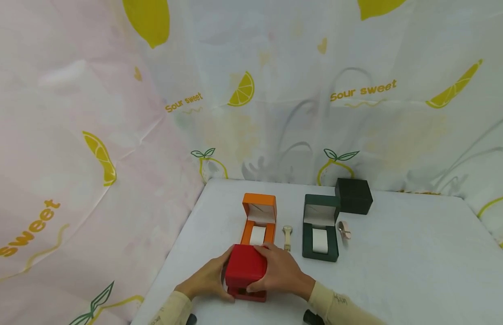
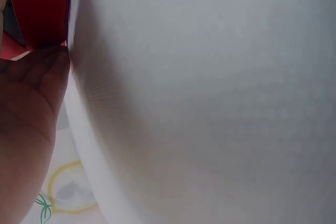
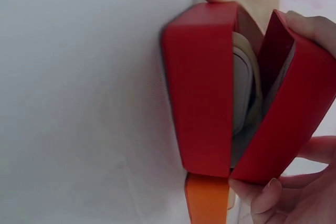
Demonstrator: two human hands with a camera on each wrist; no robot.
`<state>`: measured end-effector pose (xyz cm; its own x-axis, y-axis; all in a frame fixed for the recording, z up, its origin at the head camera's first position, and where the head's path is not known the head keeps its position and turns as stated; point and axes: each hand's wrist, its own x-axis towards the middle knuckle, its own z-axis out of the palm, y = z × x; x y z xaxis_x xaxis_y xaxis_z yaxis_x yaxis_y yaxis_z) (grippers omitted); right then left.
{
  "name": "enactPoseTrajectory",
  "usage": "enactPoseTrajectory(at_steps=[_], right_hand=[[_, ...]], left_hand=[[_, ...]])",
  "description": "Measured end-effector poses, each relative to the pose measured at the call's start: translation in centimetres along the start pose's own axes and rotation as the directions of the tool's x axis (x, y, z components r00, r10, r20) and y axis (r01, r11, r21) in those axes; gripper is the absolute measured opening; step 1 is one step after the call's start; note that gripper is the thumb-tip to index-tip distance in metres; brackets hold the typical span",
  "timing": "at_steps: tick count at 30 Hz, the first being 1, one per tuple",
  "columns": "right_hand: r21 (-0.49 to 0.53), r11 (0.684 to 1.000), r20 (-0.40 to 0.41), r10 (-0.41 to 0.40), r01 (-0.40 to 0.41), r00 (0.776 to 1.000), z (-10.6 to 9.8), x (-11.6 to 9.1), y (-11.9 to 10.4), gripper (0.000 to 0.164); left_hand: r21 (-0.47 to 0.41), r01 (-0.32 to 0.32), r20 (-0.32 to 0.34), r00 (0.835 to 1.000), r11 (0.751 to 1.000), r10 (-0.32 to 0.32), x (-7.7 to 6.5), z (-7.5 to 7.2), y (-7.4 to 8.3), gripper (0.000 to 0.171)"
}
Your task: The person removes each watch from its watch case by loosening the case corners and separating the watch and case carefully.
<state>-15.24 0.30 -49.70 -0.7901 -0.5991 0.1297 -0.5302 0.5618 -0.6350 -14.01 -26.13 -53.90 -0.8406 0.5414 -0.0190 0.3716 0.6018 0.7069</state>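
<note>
In front of me on the table stands a red watch box (image 1: 246,266), its lid (image 3: 299,103) partly raised from the base (image 3: 199,93). My right hand (image 1: 281,271) grips the lid, thumb on the near side and fingers on the far side. Holding the box's left side is my left hand (image 1: 208,278), its fingers (image 2: 39,69) against the red wall. Through the gap, the right wrist view shows a rounded pale piece (image 3: 241,90) with a beige band around it. Most of the inside is hidden.
Open watch boxes, one orange (image 1: 259,207) and one dark green (image 1: 321,243), stand behind, with white cushions inside. A cream watch (image 1: 287,237) lies between them. Right of the green box are a pinkish watch (image 1: 344,230) and a closed black box (image 1: 354,196).
</note>
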Motion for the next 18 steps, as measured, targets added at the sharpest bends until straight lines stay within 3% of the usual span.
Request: enactPoseTrajectory(at_steps=[5, 10, 18], right_hand=[[0.033, 0.998, 0.048, 0.061, -0.062, 0.997, -0.8, 0.5, -0.2, 0.092], [0.059, 0.995, 0.1, 0.071, -0.077, 0.992, -1.6, 1.1, -0.3, 0.089], [0.182, 0.974, 0.134, 0.108, -0.131, 0.985, -3.0, 2.2, 0.2, 0.077]], left_hand=[[0.035, 0.003, -0.006, 1.0, 0.999, -0.003, -0.1, 0.0, 0.2, 0.134], [0.016, 0.002, -0.001, 1.0, 1.0, -0.002, 0.0, 0.0, 0.1, 0.13], [0.016, 0.001, 0.004, 1.0, 1.0, -0.001, -0.1, -0.2, 0.1, 0.123]])
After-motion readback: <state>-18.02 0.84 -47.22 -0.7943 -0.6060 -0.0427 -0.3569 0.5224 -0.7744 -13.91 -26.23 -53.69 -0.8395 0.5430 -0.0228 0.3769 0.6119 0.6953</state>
